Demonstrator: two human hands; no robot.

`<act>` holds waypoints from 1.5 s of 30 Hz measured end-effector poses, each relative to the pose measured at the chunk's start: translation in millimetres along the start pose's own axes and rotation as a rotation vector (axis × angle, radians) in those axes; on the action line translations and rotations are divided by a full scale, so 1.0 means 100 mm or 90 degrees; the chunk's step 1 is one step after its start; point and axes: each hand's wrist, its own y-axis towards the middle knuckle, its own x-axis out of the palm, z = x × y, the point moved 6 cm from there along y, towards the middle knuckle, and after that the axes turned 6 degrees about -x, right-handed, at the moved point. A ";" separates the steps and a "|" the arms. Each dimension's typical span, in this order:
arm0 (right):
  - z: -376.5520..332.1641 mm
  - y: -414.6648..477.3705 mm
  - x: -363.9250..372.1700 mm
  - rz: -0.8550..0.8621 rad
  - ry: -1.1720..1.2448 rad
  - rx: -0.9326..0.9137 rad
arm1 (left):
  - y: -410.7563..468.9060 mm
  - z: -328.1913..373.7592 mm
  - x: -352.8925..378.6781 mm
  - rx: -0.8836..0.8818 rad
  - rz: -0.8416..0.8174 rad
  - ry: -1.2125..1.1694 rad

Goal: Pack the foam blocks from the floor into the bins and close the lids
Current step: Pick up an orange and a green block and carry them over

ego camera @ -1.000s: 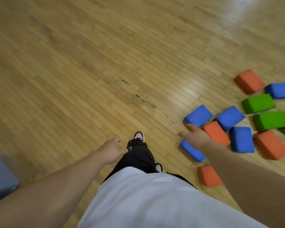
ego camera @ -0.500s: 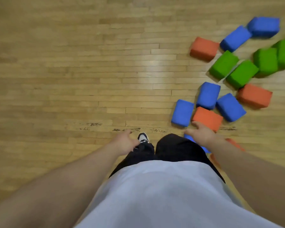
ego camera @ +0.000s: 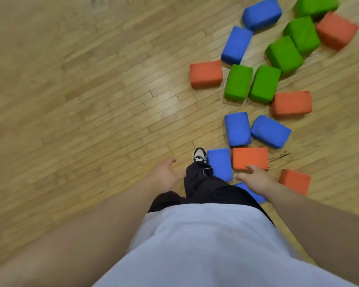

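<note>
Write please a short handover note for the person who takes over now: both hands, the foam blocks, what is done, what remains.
Left hand: open, holds nothing, beside the leg.
Right hand: open, fingers at the near edge of an orange foam block; contact cannot be told.
Blocks: sixteen in view, among them blue foam blocks and green foam blocks, all on the wooden floor. No bin in view.
Done: nothing that shows here.
Left: pick up every block, fill the bins, close the lids.
</note>
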 end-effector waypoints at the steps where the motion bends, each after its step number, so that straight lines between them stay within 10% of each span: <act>1: -0.17 0.09 -0.08 -0.009 -0.007 -0.005 | 0.08 0.03 -0.14 -0.012 0.001 0.007; 19: -2.49 2.12 -1.67 0.083 0.121 -0.028 | 2.23 2.53 -2.29 0.024 -0.040 0.178; 36: -1.18 6.97 -1.37 0.240 0.045 0.187 | 7.65 4.12 -0.99 0.143 0.096 0.484; 45: -0.67 7.45 -1.17 0.331 0.098 0.195 | 8.33 3.73 -0.98 0.201 0.142 0.508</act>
